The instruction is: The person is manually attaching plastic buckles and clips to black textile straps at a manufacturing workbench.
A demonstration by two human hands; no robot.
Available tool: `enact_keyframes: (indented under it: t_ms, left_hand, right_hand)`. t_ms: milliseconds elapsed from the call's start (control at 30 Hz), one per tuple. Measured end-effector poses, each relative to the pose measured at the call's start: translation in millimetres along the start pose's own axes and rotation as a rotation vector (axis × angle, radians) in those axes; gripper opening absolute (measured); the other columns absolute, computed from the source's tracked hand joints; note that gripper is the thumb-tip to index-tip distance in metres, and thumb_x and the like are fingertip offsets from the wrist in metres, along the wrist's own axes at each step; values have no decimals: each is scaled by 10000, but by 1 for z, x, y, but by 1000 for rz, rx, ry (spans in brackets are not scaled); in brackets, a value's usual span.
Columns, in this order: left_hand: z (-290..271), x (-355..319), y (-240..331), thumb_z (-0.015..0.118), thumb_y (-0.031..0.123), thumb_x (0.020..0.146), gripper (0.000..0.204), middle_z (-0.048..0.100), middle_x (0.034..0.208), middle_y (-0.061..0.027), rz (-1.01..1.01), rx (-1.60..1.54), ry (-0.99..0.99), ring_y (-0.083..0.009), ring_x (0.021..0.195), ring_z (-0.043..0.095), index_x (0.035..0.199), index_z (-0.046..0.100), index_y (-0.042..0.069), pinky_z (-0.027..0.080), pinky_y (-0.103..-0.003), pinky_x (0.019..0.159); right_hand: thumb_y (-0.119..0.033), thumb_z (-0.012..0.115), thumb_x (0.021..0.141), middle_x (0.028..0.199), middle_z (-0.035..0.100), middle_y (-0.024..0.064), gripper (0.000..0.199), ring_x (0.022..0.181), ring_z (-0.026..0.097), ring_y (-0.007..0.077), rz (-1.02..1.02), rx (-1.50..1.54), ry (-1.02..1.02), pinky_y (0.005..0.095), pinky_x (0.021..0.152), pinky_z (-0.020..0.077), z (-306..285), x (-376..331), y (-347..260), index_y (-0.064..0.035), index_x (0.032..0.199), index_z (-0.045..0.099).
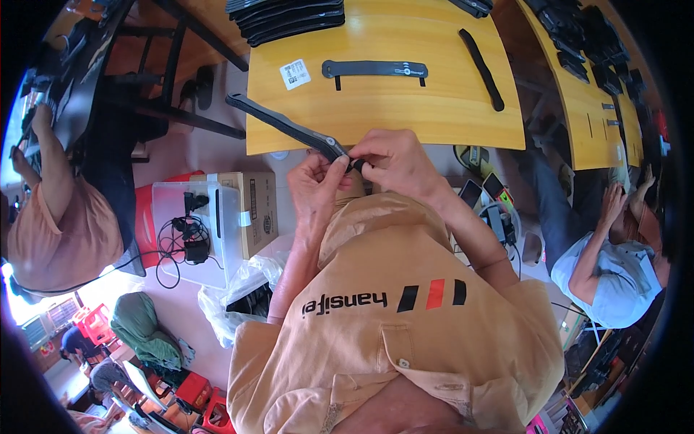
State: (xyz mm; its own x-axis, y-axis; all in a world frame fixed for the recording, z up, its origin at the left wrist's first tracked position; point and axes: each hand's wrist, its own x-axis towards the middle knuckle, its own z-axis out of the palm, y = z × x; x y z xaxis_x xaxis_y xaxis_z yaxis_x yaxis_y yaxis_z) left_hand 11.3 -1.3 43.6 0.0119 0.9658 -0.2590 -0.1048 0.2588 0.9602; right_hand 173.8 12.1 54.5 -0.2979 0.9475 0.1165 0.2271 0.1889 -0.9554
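Note:
A long dark grey padded strap [289,129] slants down from the upper left into my hands, just off the table's near edge. My left hand [316,182] grips its lower end, the thumb pressed on top. My right hand [397,163] is closed beside it, pinching a small black piece [358,165] at the strap's end; the fingers hide part of it. Beyond my hands a similar strap [376,69] lies flat on the yellow table [405,116], with two short black tabs showing below it.
A stack of dark straps [285,22] sits at the table's far left, near a white label [295,74]. Another dark strap [482,70] lies at the right. On my left are a clear plastic bin [217,239] with black cables and a cardboard box [259,210]. People sit on both sides.

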Motion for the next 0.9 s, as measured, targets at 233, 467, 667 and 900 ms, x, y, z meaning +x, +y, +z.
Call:
enact_keyframes:
  t_ms: [233, 467, 667, 900]
  left_hand:
    - [-2, 1, 0, 617, 54, 801, 93, 617, 690, -69, -11, 27, -27, -98, 541, 574, 819, 608, -37, 481, -204, 481]
    - [-3, 3, 3, 595, 46, 822, 95, 624, 723, -88, -27, -23, -70, -104, 591, 588, 834, 595, -48, 492, -206, 529]
    - [-8, 5, 0, 594, 29, 819, 88, 619, 726, -85, -25, 31, -126, -100, 614, 588, 848, 588, -54, 498, -208, 557]
    - [-13, 8, 3, 589, 52, 814, 102, 605, 734, -63, -20, 141, -227, -98, 640, 558, 848, 588, -44, 458, -221, 590]
  right_hand:
    - [-47, 636, 653, 744, 543, 110, 165, 682, 577, 271, -323, -428, -21, 343, 590, 480, 4, -2, -1, -4, 805, 587]
    - [7, 632, 626, 745, 538, 108, 226, 633, 570, 280, -384, -468, 117, 339, 534, 468, 15, 0, 0, -4, 844, 571]
    - [12, 623, 635, 737, 523, 115, 201, 628, 559, 285, -330, -423, 137, 343, 535, 462, 17, 0, 2, -4, 821, 549]
    - [-28, 651, 624, 729, 486, 111, 214, 664, 545, 284, -299, -475, 124, 354, 560, 463, 21, -4, -2, -12, 786, 513]
